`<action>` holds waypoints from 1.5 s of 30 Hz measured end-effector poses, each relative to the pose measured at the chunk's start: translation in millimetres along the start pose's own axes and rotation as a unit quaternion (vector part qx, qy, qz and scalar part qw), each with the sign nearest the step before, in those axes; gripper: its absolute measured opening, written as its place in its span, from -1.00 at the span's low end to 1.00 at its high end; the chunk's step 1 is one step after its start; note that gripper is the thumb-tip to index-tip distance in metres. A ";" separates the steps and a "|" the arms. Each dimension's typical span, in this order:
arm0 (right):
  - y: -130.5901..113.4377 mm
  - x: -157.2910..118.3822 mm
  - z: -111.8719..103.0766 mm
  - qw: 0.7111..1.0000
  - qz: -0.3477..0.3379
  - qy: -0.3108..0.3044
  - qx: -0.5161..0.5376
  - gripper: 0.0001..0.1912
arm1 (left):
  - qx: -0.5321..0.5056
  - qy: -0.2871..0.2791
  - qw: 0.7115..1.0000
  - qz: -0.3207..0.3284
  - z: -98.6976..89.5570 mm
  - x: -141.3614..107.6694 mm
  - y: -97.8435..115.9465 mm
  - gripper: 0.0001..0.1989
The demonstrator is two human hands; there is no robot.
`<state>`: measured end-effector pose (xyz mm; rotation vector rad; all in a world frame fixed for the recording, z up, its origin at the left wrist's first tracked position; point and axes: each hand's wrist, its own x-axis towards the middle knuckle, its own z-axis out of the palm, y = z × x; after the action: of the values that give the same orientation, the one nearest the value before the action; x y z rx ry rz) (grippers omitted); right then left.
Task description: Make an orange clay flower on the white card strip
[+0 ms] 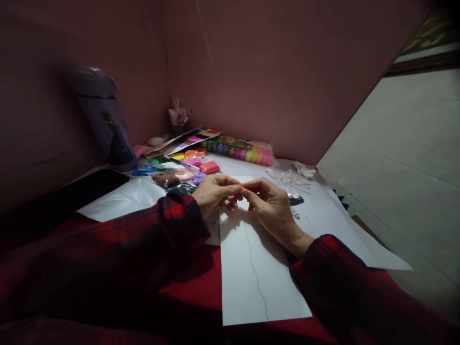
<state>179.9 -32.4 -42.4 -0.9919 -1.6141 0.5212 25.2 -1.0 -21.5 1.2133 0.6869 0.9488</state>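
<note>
Between the fingertips of both hands is a small orange piece of what looks like modelling clay (243, 188), mostly covered by the fingers. My left hand (219, 193) pinches it from the left, and my right hand (268, 206) pinches it from the right. Both are raised over a white paper strip (237, 287), which carries a wavy dark line running down its length. Behind the hands lie packets of coloured clay, among them a red packet (209, 167), an orange packet (194, 154) and a purple packet (198, 178).
A pack of many-coloured clay pots (244, 151) lies against the wall. At left stand a purple cylindrical container (104, 120) and a dark flat object (104, 184). Clear plastic bags (287, 176) lie at right on white paper (341, 235), over a red cloth (194, 278).
</note>
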 end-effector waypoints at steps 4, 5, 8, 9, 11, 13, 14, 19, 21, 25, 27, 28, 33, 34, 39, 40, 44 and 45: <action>-0.6 -0.2 -0.5 1.000 -0.004 0.006 0.000 -0.92 | 0.000 -0.019 1.000 -0.008 -1.6 0.2 -1.6 -0.77; -0.4 -0.1 -0.7 1.000 -0.005 0.002 0.000 -0.94 | 0.003 -0.024 1.000 -0.005 -1.7 0.2 -1.5 -0.78; -0.2 0.2 -0.9 1.000 -0.002 -0.003 -0.005 -0.94 | 0.011 -0.015 1.000 0.009 -1.0 -0.1 -0.3 -0.80; -0.4 0.3 -0.9 1.000 -0.001 -0.002 -0.008 -0.94 | 0.012 -0.011 1.000 0.012 -0.6 -0.2 0.2 -0.80; -1.2 0.4 -0.8 1.000 -0.003 0.002 -0.016 -0.92 | 0.008 -0.010 1.000 0.012 -0.2 -0.3 0.8 -0.78; -2.1 0.4 -0.6 1.000 -0.005 0.006 -0.018 -0.91 | -0.002 -0.012 1.000 0.008 -0.3 -0.2 0.6 -0.75; -2.5 0.3 -0.4 1.000 -0.004 0.007 -0.017 -0.91 | -0.005 -0.012 1.000 0.005 -0.5 -0.1 0.3 -0.74; -2.6 1.1 0.2 1.000 0.007 0.010 0.009 -0.92 | 0.016 -0.002 1.000 0.018 -0.7 0.6 -0.2 -0.81; -1.7 2.2 0.1 0.999 0.024 0.017 0.034 -0.90 | 0.018 0.016 0.999 0.032 0.4 0.4 0.7 -0.85; 0.0 4.5 -0.9 0.992 0.070 0.044 0.098 -0.85 | -0.007 0.058 0.998 0.032 2.4 -0.2 3.1 -0.85; 0.4 5.1 -1.8 0.992 0.076 0.052 0.089 -0.85 | -0.014 0.054 0.998 0.023 2.1 -0.1 3.8 -0.84; 0.4 5.3 -2.3 0.993 0.076 0.051 0.078 -0.84 | -0.011 0.045 0.999 0.020 1.5 0.1 3.8 -0.85; 0.0 6.4 -2.9 0.994 0.068 0.043 0.078 -0.85 | 0.023 0.008 0.999 0.030 -1.4 1.0 2.1 -0.83; -0.1 6.4 -2.7 0.994 0.066 0.037 0.083 -0.85 | 0.024 0.007 0.999 0.034 -1.4 1.0 1.6 -0.83; -2.0 3.0 -0.8 0.995 0.063 -0.005 0.082 -0.80 | 0.027 0.005 0.999 0.042 -0.1 1.0 0.6 -0.72; -2.4 1.8 -0.6 0.995 0.060 -0.013 0.078 -0.79 | 0.029 0.005 0.999 0.041 0.1 1.0 0.6 -0.69; -2.1 -1.7 -0.4 0.997 0.037 -0.033 0.060 -0.78 | 0.037 0.005 0.998 0.041 -0.3 0.5 0.8 -0.62; -1.6 -2.0 -0.4 0.997 0.032 -0.035 0.055 -0.79 | 0.043 -0.003 0.998 0.043 -0.5 0.3 0.9 -0.61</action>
<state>179.8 -35.0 -42.3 -0.9532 -1.6012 0.6878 24.7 -0.5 -20.7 1.3299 0.6818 0.9945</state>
